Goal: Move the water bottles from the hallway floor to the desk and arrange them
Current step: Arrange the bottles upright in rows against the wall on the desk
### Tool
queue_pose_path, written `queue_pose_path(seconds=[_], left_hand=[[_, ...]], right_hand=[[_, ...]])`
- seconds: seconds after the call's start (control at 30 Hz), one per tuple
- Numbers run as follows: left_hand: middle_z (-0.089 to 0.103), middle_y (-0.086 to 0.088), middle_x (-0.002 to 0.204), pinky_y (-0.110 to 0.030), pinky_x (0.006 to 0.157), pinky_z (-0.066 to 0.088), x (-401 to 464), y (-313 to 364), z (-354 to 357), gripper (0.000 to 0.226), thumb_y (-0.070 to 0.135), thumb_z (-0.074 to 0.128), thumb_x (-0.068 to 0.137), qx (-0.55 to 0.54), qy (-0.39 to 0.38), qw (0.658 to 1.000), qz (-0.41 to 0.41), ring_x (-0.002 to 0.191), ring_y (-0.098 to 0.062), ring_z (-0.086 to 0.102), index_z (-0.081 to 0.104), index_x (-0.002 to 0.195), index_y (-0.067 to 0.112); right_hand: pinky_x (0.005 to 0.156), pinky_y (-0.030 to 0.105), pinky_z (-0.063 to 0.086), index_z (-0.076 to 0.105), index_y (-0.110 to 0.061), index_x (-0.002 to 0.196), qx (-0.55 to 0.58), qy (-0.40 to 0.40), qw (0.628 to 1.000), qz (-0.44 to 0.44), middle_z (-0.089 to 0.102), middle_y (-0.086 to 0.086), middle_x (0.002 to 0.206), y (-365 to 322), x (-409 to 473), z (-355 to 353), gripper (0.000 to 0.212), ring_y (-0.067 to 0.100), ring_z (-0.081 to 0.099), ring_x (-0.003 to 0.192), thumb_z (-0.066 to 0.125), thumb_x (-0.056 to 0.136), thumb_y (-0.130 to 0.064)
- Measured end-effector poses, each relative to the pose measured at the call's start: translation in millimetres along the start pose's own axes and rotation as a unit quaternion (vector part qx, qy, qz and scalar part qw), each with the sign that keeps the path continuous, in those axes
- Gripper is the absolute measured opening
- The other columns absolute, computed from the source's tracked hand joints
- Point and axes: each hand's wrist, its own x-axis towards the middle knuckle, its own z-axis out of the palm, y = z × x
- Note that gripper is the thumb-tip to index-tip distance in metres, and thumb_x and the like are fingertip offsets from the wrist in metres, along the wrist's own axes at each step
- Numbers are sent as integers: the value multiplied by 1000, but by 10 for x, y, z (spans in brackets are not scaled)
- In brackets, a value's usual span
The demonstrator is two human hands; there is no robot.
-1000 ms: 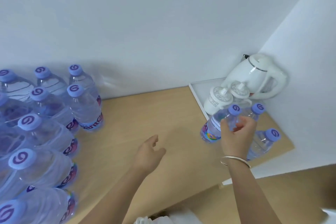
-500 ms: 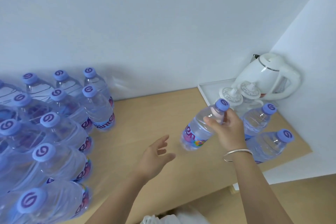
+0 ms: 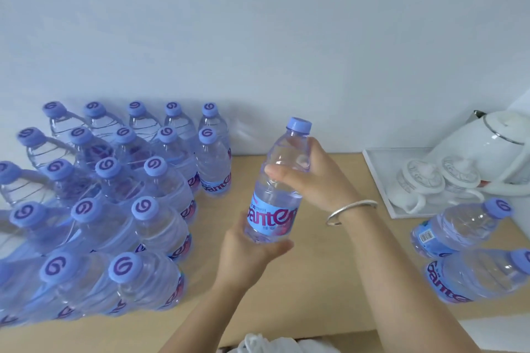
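1. The water bottle [image 3: 276,189] has come away from the two bottles near the kettle tray and now hangs above the middle of the desk, nearly upright with its cap tipped slightly right.
2. The right hand [image 3: 311,178], which gripped it near the cap, now wraps around its upper half.
3. The left hand [image 3: 249,249], which hovered empty over the desk, has come up under the bottle and now cups its base.
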Motion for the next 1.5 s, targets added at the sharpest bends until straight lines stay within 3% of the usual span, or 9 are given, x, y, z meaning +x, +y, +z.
queue_pose_path(seconds=[0.43, 0.57, 0.67, 0.73, 0.83, 0.93, 1.07, 1.2, 1.5], left_hand=[[73, 5, 83, -14, 61, 50, 17, -143, -352, 50, 10, 90, 54, -56, 51, 997, -2, 72, -4, 67, 62, 95, 18], [71, 10, 86, -27, 71, 55, 95, -226, -414, 51, 38, 79, 47, 27, 127, 987, -94, 80, -7, 67, 59, 94, 32], [61, -2, 99, -31, 73, 46, 171, -293, -409, 21, 9, 54, 80, 69, 142, 974, -162, 94, -23, 61, 52, 101, 11], [54, -6, 108, -24, 70, 39, 192, -451, -414, 29, -2, 43, 85, 92, 175, 964, -180, 99, -26, 56, 48, 113, 8], [52, -4, 124, -19, 54, 36, 147, -586, -426, 53, 10, 57, 81, 107, 158, 966, -173, 89, -17, 56, 45, 132, 21], [48, 2, 133, -24, 66, 39, 169, -634, -385, 59, 12, 55, 86, 32, 138, 971, -191, 102, -20, 54, 38, 139, 29], [59, 3, 121, -28, 82, 45, 294, -601, -425, 42, 13, 51, 93, -38, 139, 972, -187, 100, -14, 56, 46, 134, 23], [62, 10, 97, -17, 68, 39, 343, -613, -458, 43, 11, 45, 92, -57, 100, 973, -202, 81, -4, 53, 46, 132, 28], [53, 28, 112, -15, 79, 36, 365, -636, -427, 62, 6, 46, 91, -53, 85, 978, -184, 99, 10, 49, 32, 143, 36]], right_hand=[[83, 28, 51, 54, -32, 101, -15, -60, 998, -23, 67, -18, 95, -94, 177, 464, 55, -1, 64, 90, 80, 55, -48], [76, 18, 47, 42, -32, 100, -45, -74, 996, 6, 61, -13, 103, 51, 253, 691, 59, -3, 58, 92, 82, 59, -44], [69, 13, 42, 45, -26, 103, -42, -69, 997, 18, 57, -15, 97, 174, 308, 897, 59, 0, 57, 88, 85, 60, -36], [73, 18, 43, 47, -24, 101, -26, -54, 998, 23, 57, -9, 97, 240, 356, 1005, 56, 9, 58, 91, 86, 61, -29], [70, 15, 42, 47, -31, 90, -19, -38, 999, 2, 57, -6, 99, 298, 424, 1140, 51, 8, 56, 89, 86, 59, -22], [76, 18, 40, 46, -34, 92, -37, -25, 999, -5, 53, -2, 108, 370, 479, 1238, 53, 10, 53, 95, 86, 57, -26], [91, 27, 43, 39, -39, 89, -43, -23, 999, -6, 48, 0, 114, 476, 520, 1333, 58, 15, 51, 105, 86, 59, -21], [94, 21, 38, 44, -28, 105, -37, -25, 999, -20, 44, -1, 117, 573, 544, 1380, 62, 12, 46, 109, 86, 60, -16], [98, 20, 35, 42, -26, 115, -24, -46, 997, -52, 41, 0, 119, 677, 585, 1351, 68, 10, 43, 112, 85, 63, -14]])
